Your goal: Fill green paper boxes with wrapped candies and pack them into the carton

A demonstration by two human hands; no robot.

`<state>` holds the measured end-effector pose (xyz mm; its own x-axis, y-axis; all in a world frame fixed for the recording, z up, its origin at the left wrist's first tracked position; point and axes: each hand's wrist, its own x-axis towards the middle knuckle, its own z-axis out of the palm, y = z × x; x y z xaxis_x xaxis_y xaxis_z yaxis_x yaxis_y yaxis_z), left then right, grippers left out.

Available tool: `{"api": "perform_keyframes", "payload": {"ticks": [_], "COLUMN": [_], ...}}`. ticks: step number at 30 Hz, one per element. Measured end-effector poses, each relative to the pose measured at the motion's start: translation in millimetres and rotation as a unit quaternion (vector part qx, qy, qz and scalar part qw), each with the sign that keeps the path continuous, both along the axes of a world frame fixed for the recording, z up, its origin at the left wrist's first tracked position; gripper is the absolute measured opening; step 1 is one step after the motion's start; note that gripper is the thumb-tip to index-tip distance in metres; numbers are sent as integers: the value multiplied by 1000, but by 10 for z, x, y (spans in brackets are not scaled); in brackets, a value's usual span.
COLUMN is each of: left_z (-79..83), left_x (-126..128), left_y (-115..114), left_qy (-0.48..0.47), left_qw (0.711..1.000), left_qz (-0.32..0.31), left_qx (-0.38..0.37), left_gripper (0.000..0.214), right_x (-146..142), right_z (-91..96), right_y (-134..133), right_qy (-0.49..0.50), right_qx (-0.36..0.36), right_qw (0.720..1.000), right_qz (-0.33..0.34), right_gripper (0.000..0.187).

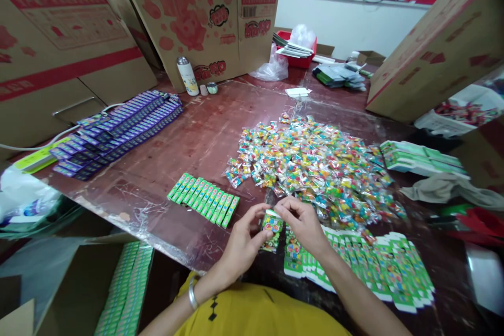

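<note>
Nearest, on your right: fanned green cartons (pixel 389 268). Your left hand (pixel 246 241) grips the small green box (pixel 271 227) by its side; your right hand (pixel 305 226) pinches its top edge. Box is in front of your torso. Left: row of green boxes (pixel 203 199). Beyond: heaped candy packets (pixel 311 157). Farther: white bottle (pixel 188 77).

Light falls softly; edges stretch and blur.
</note>
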<state>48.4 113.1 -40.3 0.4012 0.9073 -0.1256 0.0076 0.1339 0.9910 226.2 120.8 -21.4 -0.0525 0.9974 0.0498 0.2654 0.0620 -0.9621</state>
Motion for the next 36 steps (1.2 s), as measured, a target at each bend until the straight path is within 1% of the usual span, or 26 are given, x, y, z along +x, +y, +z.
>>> {"api": "perform_keyframes", "payload": {"ticks": [2,3,4,7,9,10,11,12,14,16,17,19,20,21,23,25,27,28,29,31,34,36], "left_z": [-9,-14,-18,-29,-43,-55,-70,-88,-124,-138,-130,-82,-48,-12,46,69,52,32,9,-42,-104,-129], "left_x": [-1,-3,-7,-23,-28,-28,-25,-21,-15,-28,-51,-153,-238,-348,-635,-972,-1297,-1434,-1545,-1679,-1701,-1670], "left_y": [0,3,9,44,72,81,85,81,53,11,-7,-13,8,49,192,396,612,708,790,908,986,995], "left_qy": [-12,-13,-11,5,22,33,45,60,100,152,183,255,292,328,386,441,490,508,527,555,573,574], "left_qw": [1000,1000,1000,999,999,998,997,995,990,980,973,953,939,920,871,814,772,763,758,761,779,786], "left_qz": [7,10,12,26,48,59,68,76,92,98,91,73,72,85,143,197,236,241,240,218,162,143], "left_qx": [-7,-10,-13,-18,-5,4,12,22,49,86,105,144,167,196,268,324,328,318,301,256,197,183], "left_gripper": [38,35,32,31,30,29,29,29,32,39,44,49,48,46,35,29,32,35,39,48,56,57], "right_x": [-7,-7,-9,-45,-104,-141,-179,-215,-280,-330,-351,-391,-413,-437,-499,-583,-684,-736,-787,-877,-968,-998], "right_z": [48,74,98,135,111,85,53,18,-50,-111,-143,-219,-267,-320,-436,-547,-637,-670,-695,-723,-728,-720], "right_y": [-52,-77,-100,-162,-201,-219,-236,-250,-266,-262,-253,-220,-200,-178,-133,-92,-57,-42,-28,1,50,80], "right_qy": [-74,-115,-156,-267,-336,-367,-393,-411,-425,-415,-402,-361,-337,-312,-272,-259,-271,-282,-293,-310,-320,-315], "right_qx": [36,49,60,74,90,103,116,127,139,139,134,118,108,96,78,77,93,102,109,115,122,127], "right_qw": [996,991,983,953,929,916,904,895,886,891,898,919,931,942,958,962,958,954,950,944,940,940], "right_qz": [30,51,72,118,126,126,124,122,121,120,118,107,95,80,49,31,26,22,16,2,-3,6], "right_gripper": [15,14,23,61,86,96,101,102,95,87,83,76,74,74,77,84,89,91,91,91,91,91]}}
